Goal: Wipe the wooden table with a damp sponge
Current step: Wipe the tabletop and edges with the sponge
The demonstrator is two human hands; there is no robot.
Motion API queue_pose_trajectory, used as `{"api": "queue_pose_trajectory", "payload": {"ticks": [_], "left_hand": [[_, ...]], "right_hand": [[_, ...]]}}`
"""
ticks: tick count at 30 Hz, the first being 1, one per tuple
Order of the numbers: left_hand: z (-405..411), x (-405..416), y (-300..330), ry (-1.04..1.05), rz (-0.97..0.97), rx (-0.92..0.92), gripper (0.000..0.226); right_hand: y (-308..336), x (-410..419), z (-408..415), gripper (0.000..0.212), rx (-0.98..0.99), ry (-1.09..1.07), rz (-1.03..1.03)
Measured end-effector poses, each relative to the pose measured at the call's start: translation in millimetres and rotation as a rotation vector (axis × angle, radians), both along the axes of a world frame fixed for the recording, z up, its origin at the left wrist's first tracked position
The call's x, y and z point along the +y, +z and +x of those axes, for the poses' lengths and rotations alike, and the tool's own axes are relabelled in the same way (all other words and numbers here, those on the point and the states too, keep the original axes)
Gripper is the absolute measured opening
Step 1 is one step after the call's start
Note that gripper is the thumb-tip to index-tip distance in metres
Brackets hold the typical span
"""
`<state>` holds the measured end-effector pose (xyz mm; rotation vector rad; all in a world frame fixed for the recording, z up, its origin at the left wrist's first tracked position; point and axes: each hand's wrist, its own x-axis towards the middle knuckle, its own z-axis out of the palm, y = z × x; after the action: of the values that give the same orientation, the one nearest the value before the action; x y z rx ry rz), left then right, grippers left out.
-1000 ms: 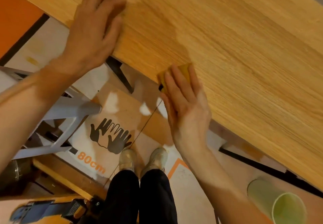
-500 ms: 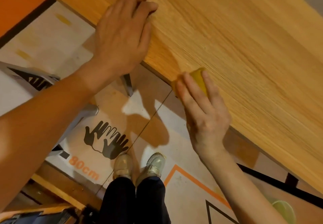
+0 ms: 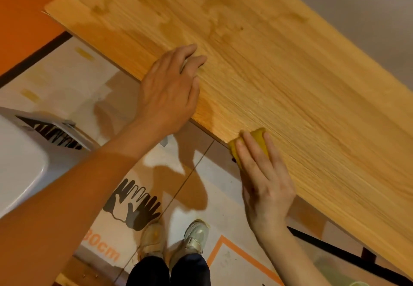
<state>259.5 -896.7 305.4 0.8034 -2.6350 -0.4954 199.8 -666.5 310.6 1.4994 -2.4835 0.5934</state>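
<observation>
The light wooden table point(image 3: 290, 80) runs diagonally from upper left to lower right, with darker damp patches at its far left part. My right hand point(image 3: 263, 180) presses a yellow sponge point(image 3: 257, 135) flat against the table's near edge; only the sponge's top and left corner show past my fingers. My left hand point(image 3: 169, 93) rests palm down on the near edge to the left of the sponge, fingers slightly curled, holding nothing.
Below the table is a floor mat point(image 3: 138, 203) printed with black hand shapes and "80cm". My two shoes point(image 3: 176, 238) stand on it. A white chair seat point(image 3: 20, 160) sits at the left. Black table legs point(image 3: 366, 252) run at lower right.
The view has shifted right along the table, so its left end and damp patches now show. Both hands have slid right along the near edge, the sponge still under my right hand.
</observation>
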Motion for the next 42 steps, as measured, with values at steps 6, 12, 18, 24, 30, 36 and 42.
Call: {"api": "queue_pose_trajectory", "payload": {"ticks": [6,12,18,24,30,36,42], "left_hand": [[9,-24,11,-0.077,0.194,0.101,0.042],[11,-78,17,0.017,0.112,0.02,0.04],[5,-83,9,0.046,0.086,-0.006,0.039],[7,-84,8,0.037,0.079,0.004,0.038],[7,-82,11,0.056,0.107,0.006,0.038],[6,-82,12,0.07,0.121,0.013,0.038],[7,-85,11,0.072,0.131,0.02,0.038]], "right_hand": [[8,-83,15,0.036,-0.133,0.132,0.061],[22,6,-11,0.044,-0.145,0.139,0.224],[23,-28,-3,0.044,-0.174,0.11,0.178],[16,-125,20,0.04,-0.291,0.239,0.147],[26,-84,14,0.043,-0.283,0.262,0.244],[36,-191,-36,0.046,-0.335,-0.018,0.243],[32,-137,18,0.045,-0.301,0.093,0.22]]}}
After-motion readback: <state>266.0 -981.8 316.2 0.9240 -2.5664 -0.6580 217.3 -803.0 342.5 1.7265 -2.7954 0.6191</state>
